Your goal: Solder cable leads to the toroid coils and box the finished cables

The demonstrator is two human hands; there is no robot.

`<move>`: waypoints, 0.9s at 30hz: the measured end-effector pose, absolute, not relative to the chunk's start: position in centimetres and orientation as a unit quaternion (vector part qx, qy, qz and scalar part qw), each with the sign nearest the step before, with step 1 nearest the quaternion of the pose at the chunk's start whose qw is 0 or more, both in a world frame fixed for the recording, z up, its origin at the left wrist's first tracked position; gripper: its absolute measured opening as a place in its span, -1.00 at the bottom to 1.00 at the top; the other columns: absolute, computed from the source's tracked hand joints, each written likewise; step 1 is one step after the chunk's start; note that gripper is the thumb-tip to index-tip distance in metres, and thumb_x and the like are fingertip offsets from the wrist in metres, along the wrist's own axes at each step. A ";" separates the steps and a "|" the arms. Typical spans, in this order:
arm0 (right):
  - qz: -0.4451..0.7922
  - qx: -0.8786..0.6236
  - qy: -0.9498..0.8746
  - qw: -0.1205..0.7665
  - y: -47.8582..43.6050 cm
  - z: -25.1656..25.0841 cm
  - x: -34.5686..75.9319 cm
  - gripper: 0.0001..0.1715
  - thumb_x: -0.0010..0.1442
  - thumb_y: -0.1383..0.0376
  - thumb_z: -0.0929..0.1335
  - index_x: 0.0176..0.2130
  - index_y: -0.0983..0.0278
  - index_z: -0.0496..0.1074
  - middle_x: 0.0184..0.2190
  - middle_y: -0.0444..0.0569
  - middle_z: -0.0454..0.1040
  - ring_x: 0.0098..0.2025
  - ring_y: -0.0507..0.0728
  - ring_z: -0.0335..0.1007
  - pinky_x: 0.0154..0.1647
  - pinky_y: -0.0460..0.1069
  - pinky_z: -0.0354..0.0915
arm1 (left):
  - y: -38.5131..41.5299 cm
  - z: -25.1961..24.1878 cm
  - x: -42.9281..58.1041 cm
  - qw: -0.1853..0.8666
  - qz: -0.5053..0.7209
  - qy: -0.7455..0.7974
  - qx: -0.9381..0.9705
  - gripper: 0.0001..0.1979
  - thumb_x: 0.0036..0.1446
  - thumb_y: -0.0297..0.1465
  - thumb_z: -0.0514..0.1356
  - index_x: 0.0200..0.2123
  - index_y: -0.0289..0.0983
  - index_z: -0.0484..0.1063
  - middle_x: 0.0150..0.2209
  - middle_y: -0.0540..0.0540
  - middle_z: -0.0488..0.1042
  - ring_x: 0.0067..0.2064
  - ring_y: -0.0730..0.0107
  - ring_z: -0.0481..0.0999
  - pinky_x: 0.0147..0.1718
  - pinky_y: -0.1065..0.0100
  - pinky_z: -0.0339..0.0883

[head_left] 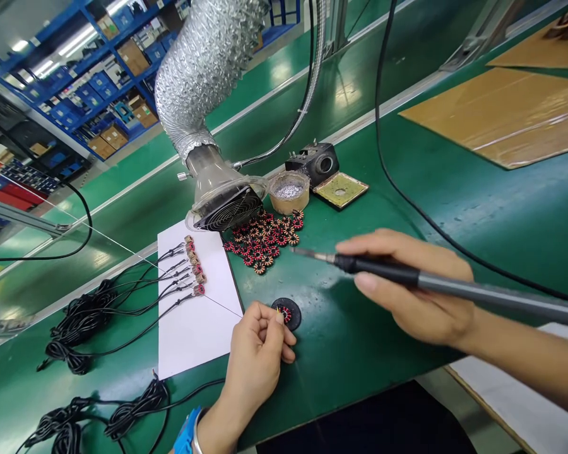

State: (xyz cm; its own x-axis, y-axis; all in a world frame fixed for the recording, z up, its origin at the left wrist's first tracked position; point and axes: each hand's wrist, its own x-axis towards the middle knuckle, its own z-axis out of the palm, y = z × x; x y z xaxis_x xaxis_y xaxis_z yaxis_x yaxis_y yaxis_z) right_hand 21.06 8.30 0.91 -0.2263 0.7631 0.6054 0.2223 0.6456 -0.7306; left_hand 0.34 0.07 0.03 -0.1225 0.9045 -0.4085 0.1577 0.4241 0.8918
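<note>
"What is in the right hand?"

"The right hand (407, 293) is closed tight around one long grey and black soldering iron (397, 272). Its thin metal tip points left, up above the green surface (360, 372)."

"And the left hand?"

"The left hand (258, 362) is closed too. Its fingertips (278, 321) pinch one small round ring of red and copper wire (284, 314), just over one round black pad (293, 314). A blue band (187, 432) sits on that wrist."

"How many other rings are there?"

"A big heap of loose red and copper rings (262, 239) lies near the hands, too many to count. Six or seven more sit in a row on one white paper sheet (194, 328). Each has a thin black wire, and the wires run to the left. There are three messy bunches of black wire (82, 321)."

"What else is on the surface?"

"One silver hose (194, 69) ends in one round black fan (224, 211). Just beside it are one tan cup of shiny silver bits (288, 192), one black iron stand (315, 162) and one square yellow pad (341, 190). Two flat brown cardboard sheets (506, 116) lie well off to the right."
</note>
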 end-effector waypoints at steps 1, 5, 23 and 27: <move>0.221 -0.335 -0.746 0.531 9.5 1.4 21.0 -0.72 0.23 0.33 0.32 -0.04 0.17 0.42 -0.30 -0.06 0.47 -0.33 0.09 0.39 -0.31 0.01 0.33 | 0.1 0.0 0.3 0.527 0.355 0.659 0.402 -0.71 0.23 -0.18 0.14 -0.39 -0.28 0.26 -0.54 0.04 0.44 -0.61 0.59 0.39 -0.56 0.53 0.28; 0.103 -0.382 -0.756 0.522 15.4 0.7 20.7 -0.66 0.32 0.28 0.28 0.08 0.17 0.36 -0.13 0.01 0.51 -0.11 0.15 0.40 -0.03 0.10 0.35 | 0.1 0.1 0.2 0.524 0.355 0.661 0.402 -0.70 0.22 -0.16 0.14 -0.39 -0.28 0.26 -0.54 0.04 0.44 -0.60 0.58 0.39 -0.55 0.51 0.29; 0.311 -0.165 -0.885 0.305 9.3 -2.3 16.6 -0.72 0.05 0.41 0.33 -0.17 0.28 0.34 -0.42 -0.07 0.40 -0.40 0.09 0.31 -0.38 -0.05 0.28 | -0.4 0.6 -0.7 0.346 0.191 0.711 0.582 -0.74 0.18 -0.36 0.15 -0.05 -0.20 0.27 -0.60 0.13 0.23 -0.57 0.41 0.27 -0.55 0.43 0.01; 0.340 -0.145 -0.885 0.282 9.5 -2.8 16.0 -0.67 0.05 0.47 0.30 -0.14 0.27 0.32 -0.38 -0.06 0.42 -0.35 0.10 0.30 -0.35 -0.05 0.27 | -0.4 0.6 -0.5 0.322 0.165 0.711 0.602 -0.73 0.18 -0.36 0.13 -0.03 -0.21 0.33 -0.61 0.09 0.30 -0.59 0.35 0.32 -0.56 0.39 0.02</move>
State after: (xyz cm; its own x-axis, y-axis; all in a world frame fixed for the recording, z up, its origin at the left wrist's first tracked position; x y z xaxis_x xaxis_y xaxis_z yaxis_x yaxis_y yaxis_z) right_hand 16.02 9.46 -2.77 -0.7992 0.4482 0.4004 0.0650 0.7269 -0.6837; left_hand -0.53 -0.41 0.55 -0.0666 0.9636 -0.2590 0.7503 0.2195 0.6236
